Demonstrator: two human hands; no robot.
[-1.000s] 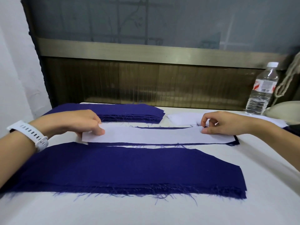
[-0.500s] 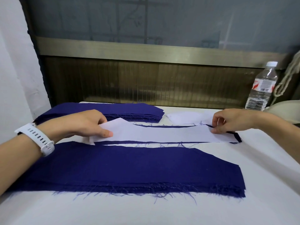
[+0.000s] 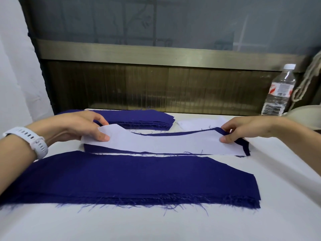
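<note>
Alignment of the white strip (image 3: 165, 145) over the narrow navy piece (image 3: 107, 150) is under way, mid-surface (image 3: 278, 171). The left hand (image 3: 78, 129) pinches the strip's lifted end; the right hand (image 3: 246, 131) pinches the other, probably both layers. Next, lay it flat with edges matched.

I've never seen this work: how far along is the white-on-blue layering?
Done: the white strip lies over one blue strip. In hand: left hand and right hand pinch its ends, aligning it; its left end is lifted. Left: probably the front stack and back stack.
</note>
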